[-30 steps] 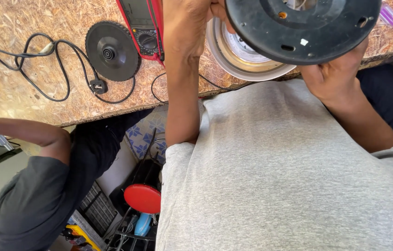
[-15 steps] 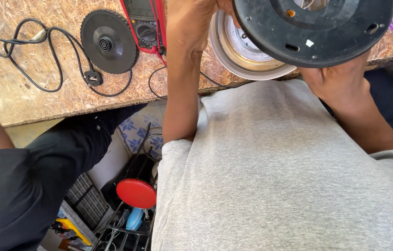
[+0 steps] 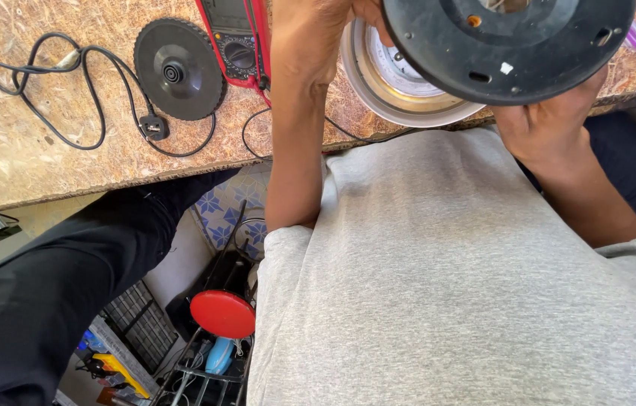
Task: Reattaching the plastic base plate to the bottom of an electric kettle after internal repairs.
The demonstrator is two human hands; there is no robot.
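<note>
- One black base (image 3: 510,53), a round plastic disc with small slots and a central opening, held up over the bench edge, tilted toward the camera; it appears to be the underside of a kettle.
- Kettle body (image 3: 397,86): a metal-rimmed shell, showing behind and left of the base, also off the bench; whether the two parts are joined cannot be told.
- Handling, as a judgement: rigid, fairly light, smooth plastic likely to slip; safest taken by the rim on opposite sides, clear of the central opening.
- Right hand (image 3: 551,124): under the base's lower right rim, fingers closed around its edge.
- Left hand (image 3: 310,30): at the left side of the kettle body, mostly cut off by the frame top; it appears to grip the body, though the fingers are hidden.
- Bench (image 3: 47,150): chipboard top.
- Power stand (image 3: 179,69): black toothed-edge disc lying flat, with its cord (image 3: 39,90) looped to the left, well apart from the hands.
- Multimeter (image 3: 236,41): red-cased, just beside the left forearm.
- Another person's dark-clothed limb (image 3: 54,286) at lower left.
</note>
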